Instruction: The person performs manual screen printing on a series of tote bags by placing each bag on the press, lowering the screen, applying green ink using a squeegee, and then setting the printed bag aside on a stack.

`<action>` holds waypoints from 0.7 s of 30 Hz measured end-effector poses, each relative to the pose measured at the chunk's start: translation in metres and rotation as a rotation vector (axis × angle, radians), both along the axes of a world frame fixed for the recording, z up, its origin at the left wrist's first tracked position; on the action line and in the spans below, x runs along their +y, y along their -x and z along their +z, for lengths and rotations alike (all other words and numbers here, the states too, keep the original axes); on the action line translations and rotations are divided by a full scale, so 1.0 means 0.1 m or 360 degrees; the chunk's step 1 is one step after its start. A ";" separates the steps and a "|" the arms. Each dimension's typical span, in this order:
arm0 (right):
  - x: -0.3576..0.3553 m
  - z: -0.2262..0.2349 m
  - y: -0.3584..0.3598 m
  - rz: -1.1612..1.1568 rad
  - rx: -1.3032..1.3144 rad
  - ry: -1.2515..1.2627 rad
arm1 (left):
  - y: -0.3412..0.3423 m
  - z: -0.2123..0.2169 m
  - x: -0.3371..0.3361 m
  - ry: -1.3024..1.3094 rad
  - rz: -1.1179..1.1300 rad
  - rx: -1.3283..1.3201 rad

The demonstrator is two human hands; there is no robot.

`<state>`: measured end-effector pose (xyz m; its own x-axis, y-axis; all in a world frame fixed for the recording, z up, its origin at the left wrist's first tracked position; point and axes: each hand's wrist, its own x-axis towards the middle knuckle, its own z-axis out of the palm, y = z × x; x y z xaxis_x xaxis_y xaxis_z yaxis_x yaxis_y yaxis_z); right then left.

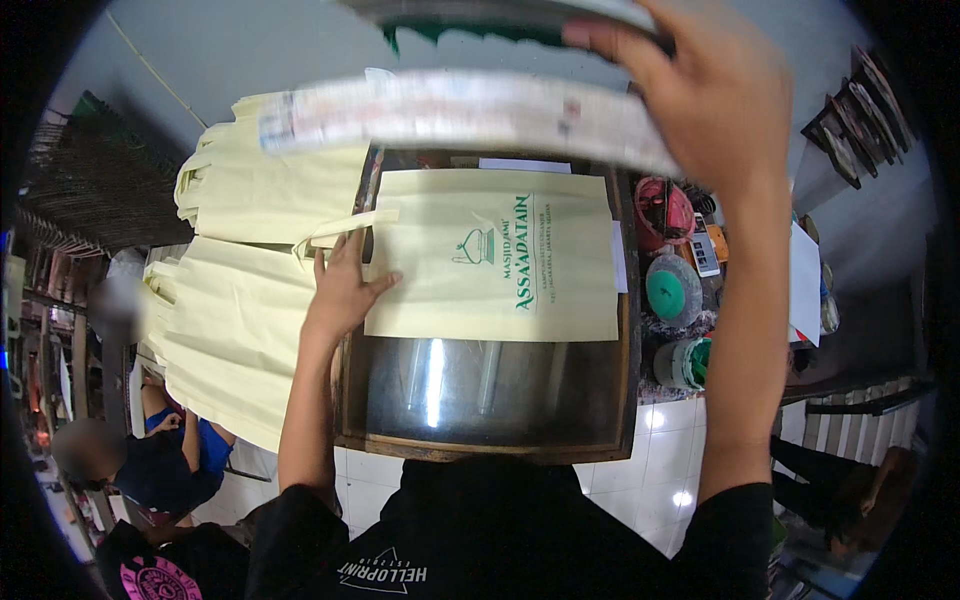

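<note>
A pale yellow fabric bag (450, 270) with a green printed design lies flat on a glass-topped, wood-edged table (520, 390). My left hand (345, 285) is at the bag's left side beside its strap handle (350, 228), fingers apart and thumb reaching onto the fabric. Up at the top right, my right hand (705, 95) is closed on a grey squeegee (500, 18) whose lower edge is ragged with green ink. Under it, a long whitish frame edge (470, 110), smeared by motion, is raised over the table's far side; my wrist hides its right end.
Stacked pale yellow bags (225, 320) lie along the left. On the right stand a red container (663, 212), a phone (706, 245), a green-topped round container (673, 292) and a tub of green ink (683, 363). Other people (165, 450) are at the lower left and lower right.
</note>
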<state>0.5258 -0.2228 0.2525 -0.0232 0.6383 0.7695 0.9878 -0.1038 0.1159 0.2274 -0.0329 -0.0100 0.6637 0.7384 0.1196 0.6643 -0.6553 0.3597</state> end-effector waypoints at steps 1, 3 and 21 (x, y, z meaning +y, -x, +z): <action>0.08 0.27 0.07 -0.0112 0.0275 0.0217 | -0.04 -0.10 0.03 0.0032 0.0039 0.0104; 0.25 0.42 -0.07 -0.0194 0.0431 0.0187 | -0.11 -0.16 0.05 0.0081 0.0109 0.0311; 0.77 0.64 -0.51 0.0013 0.0149 -0.0181 | 2.57 1.32 1.56 -0.1100 0.1265 0.0311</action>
<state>0.5770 -0.1457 0.3162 0.0471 0.5468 0.8359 0.9947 -0.1026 0.0111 -0.0297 0.1232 0.1222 0.0754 0.7800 0.6212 0.9961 -0.0304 -0.0829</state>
